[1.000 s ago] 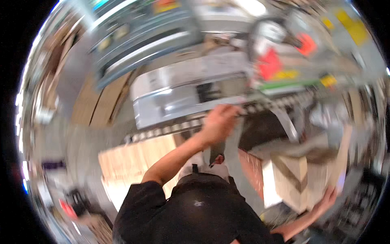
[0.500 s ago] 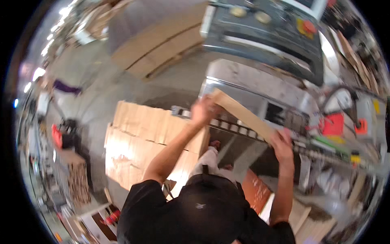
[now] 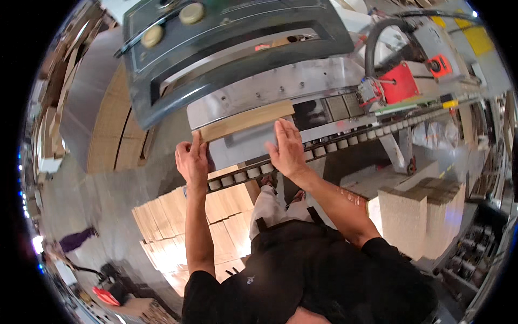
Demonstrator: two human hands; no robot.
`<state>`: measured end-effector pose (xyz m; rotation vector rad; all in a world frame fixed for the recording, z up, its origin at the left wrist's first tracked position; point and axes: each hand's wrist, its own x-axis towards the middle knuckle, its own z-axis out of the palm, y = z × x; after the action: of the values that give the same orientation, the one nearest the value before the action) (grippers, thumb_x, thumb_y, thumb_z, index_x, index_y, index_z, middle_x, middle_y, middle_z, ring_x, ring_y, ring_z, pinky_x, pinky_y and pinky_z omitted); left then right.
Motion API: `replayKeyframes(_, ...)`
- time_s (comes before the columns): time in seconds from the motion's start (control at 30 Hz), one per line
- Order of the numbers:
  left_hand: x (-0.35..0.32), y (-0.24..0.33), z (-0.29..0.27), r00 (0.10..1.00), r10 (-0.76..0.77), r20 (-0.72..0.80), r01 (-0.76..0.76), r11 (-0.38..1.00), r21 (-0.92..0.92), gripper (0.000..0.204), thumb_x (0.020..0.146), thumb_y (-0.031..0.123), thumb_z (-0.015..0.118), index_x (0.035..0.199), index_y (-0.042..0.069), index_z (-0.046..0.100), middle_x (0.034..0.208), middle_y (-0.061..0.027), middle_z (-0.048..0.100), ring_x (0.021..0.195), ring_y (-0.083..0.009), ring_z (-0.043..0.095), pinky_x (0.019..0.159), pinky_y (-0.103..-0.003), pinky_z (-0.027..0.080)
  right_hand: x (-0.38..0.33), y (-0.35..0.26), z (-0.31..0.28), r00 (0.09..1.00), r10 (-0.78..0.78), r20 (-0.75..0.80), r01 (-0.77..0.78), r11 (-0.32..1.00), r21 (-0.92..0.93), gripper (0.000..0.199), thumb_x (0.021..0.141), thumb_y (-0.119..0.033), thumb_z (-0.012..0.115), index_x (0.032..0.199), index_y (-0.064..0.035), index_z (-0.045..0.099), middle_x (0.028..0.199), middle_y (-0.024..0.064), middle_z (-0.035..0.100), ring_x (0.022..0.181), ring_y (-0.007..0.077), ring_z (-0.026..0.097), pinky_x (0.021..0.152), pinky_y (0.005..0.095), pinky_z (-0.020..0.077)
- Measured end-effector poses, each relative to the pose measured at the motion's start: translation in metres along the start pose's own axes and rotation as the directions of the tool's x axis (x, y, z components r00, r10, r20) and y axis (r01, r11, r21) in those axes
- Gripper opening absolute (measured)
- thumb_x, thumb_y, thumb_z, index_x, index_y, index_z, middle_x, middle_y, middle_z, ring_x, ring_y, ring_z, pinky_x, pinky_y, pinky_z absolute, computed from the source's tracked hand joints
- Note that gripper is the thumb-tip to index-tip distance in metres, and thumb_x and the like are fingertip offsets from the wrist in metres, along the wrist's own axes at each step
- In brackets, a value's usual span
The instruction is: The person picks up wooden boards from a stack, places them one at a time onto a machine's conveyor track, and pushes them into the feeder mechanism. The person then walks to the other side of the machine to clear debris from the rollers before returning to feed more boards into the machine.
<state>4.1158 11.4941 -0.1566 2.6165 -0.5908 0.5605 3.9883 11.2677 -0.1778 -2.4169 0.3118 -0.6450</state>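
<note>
A flat, light-brown wooden board [image 3: 245,121] lies lengthwise on the machine's metal table [image 3: 243,146], along a metal guide plate with bolt holes. My left hand [image 3: 191,164] grips the board's left end between thumb and fingers. At the right end, my right hand [image 3: 287,148] has its fingers stretched out, the tips by the board's near edge and the thumb apart; it is open.
A dark machine hood [image 3: 237,48] with two round knobs overhangs the table. A roller rail [image 3: 329,147] runs along the near edge. Stacked boards [image 3: 189,227] stand below left, another stack [image 3: 415,216] lower right. A red motor guard [image 3: 398,83] sits right.
My view has turned and come nearer the machine. The board, earlier held slanting in both hands, now lies on the metal table. My right hand has opened from its end.
</note>
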Motion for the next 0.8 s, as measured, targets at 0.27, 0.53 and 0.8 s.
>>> replayKeyframes(0.27, 0.01, -0.029, 0.015, 0.975, 0.22, 0.044, -0.197, 0.932, -0.304, 0.035, 0.075, 0.007, 0.074, 0.109, 0.015, 0.071, 0.073, -0.0061, 0.053, 0.07, -0.0224, 0.052, 0.066, -0.034, 0.045, -0.004, -0.017, 0.009, 0.99, 0.119, 0.077, -0.105, 0.98, -0.169, 0.071, 0.085, -0.026, 0.059, 0.136, 0.0145, 0.03, 0.137, 0.0312, 0.037, 0.132, 0.0447, 0.03, 0.113, 0.0512, 0.0169)
replayKeyframes(0.53, 0.024, 0.0, 0.028, 0.937, 0.342, 0.069, -0.297, 0.886, -0.357, 0.036, 0.072, 0.007, 0.076, 0.106, 0.018, 0.072, 0.072, -0.0039, 0.052, 0.067, -0.0205, 0.052, 0.062, -0.032, 0.045, 0.005, -0.006, 0.002, 0.973, 0.23, 0.023, -0.226, 0.967, -0.116, 0.076, 0.087, -0.032, 0.058, 0.137, 0.0165, 0.026, 0.142, 0.0353, 0.029, 0.138, 0.0465, 0.02, 0.114, 0.0513, 0.0126)
replayKeyframes(0.8, 0.027, 0.045, 0.049, 0.935, 0.322, 0.15, -0.239, 0.883, -0.405, 0.032, 0.073, 0.011, 0.077, 0.105, 0.018, 0.072, 0.071, -0.004, 0.052, 0.066, -0.0198, 0.052, 0.061, -0.031, 0.045, 0.018, 0.018, -0.021, 0.931, 0.363, -0.029, -0.361, 0.91, -0.203, 0.08, 0.086, -0.036, 0.06, 0.136, 0.0179, 0.027, 0.143, 0.036, 0.026, 0.139, 0.0462, 0.015, 0.114, 0.051, 0.0127)
